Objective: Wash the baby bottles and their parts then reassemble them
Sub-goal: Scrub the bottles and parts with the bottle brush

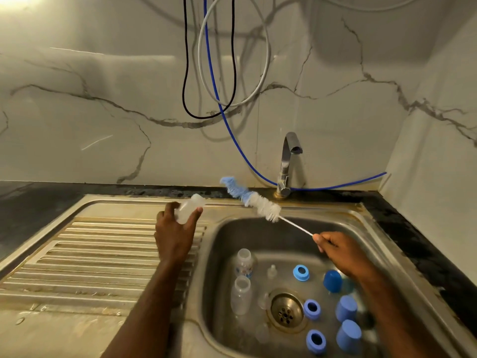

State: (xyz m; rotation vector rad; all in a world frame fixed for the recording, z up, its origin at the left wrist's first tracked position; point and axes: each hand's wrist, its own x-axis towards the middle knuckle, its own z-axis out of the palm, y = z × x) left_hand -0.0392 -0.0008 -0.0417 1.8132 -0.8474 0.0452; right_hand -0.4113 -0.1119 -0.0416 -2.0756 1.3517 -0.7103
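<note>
My left hand [175, 228] grips a clear baby bottle [189, 208] above the drainboard, its mouth pointing up and to the right. My right hand [340, 251] pinches the wire handle of a blue and white bottle brush [251, 198], whose bristles are outside the bottle, over the sink's back rim. In the steel sink [258, 228] lie two more clear bottles [244, 262] [241, 295], a clear teat [271, 271], several blue collar rings [301, 273] and blue caps [332, 280].
A chrome tap [287, 161] stands behind the sink with no water running. The ribbed drainboard [90, 259] stretches to the left. Black, grey and blue cables [214, 86] hang down the marble wall. A dark counter [413, 241] borders the sink on the right.
</note>
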